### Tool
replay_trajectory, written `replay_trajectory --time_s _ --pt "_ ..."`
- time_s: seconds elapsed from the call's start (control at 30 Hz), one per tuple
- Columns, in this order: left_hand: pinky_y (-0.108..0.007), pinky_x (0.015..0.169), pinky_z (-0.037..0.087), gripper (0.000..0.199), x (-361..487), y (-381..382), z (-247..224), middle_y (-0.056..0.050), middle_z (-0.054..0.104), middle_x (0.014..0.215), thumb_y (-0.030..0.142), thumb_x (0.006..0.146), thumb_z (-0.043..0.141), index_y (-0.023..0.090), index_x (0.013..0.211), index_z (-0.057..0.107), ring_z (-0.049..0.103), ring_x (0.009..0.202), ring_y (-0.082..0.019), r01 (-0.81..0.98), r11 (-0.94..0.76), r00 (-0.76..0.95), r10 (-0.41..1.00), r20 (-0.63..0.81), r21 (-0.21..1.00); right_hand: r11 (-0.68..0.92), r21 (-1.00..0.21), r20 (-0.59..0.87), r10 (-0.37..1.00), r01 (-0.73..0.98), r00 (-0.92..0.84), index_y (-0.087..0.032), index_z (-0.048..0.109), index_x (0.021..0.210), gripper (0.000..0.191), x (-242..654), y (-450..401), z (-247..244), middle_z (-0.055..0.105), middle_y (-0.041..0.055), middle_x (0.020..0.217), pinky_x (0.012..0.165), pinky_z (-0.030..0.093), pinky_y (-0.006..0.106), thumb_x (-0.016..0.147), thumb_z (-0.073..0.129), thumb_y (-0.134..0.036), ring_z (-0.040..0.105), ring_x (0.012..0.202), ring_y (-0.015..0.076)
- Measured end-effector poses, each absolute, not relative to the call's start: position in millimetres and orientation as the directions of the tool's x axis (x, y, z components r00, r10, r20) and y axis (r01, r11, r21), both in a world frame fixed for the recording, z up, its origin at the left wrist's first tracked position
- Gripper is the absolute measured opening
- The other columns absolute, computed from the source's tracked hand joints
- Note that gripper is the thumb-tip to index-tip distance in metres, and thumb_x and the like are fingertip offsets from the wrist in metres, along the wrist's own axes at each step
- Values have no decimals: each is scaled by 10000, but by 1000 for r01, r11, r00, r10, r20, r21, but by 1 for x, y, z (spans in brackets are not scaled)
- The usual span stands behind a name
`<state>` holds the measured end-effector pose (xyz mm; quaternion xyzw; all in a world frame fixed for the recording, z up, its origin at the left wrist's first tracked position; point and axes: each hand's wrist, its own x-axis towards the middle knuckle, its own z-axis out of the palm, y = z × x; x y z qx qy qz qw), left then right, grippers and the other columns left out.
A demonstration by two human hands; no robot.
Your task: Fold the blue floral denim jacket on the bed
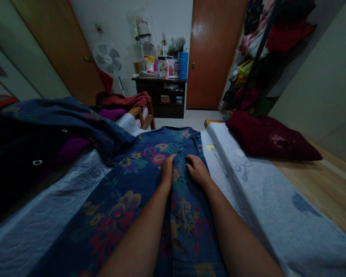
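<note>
In the head view, the left hand [167, 168] and right hand [198, 169] rest on the flowered cloth [144, 175] beneath them, seemingly to hold it flat; whether the curled fingers pinch it, I cannot tell; a dark-red garment [265, 134] lies right of the grip, well apart.

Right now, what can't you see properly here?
In the head view:
Flowered cloth: near end cut off by the bottom edge; parts hidden by the left hand, right hand and forearms.
Framed picture: too small and dim to make out.
Maroon cloth: its print is too blurred to read.
Dark clothes: cut off by the left edge.
</note>
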<state>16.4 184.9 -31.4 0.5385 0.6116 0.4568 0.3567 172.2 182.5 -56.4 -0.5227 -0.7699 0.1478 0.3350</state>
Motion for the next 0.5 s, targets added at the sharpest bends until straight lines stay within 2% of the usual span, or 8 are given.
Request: replay_trajectory --time_s 0.13,0.37,0.5 --pt "-315 937 493 285 16 186 -32 13 748 924 93 727 497 227 850 716 664 989 -215 231 -27 -166 984 66 973 408 -588 358 905 698 -228 -171 615 1211 385 172 182 -55 621 123 1272 1097 374 436 837 522 -164 532 1223 240" --pt "-342 907 507 298 4 185 -32 14 761 870 172 752 469 215 856 745 688 916 -231 331 -33 -135 987 82 943 413 -597 361 904 688 -229 -189 623 1200 375 174 183 -56 630 106 1255 1091 385 433 849 497 -147 540 1214 229" --pt "-346 896 507 275 -7 185 -30 -5 768 869 202 752 503 219 841 763 694 910 -243 403 -98 -50 990 129 910 409 -597 369 904 690 -217 -172 623 1197 368 173 182 -56 633 116 1242 1088 389 428 845 517 -164 544 1206 235"
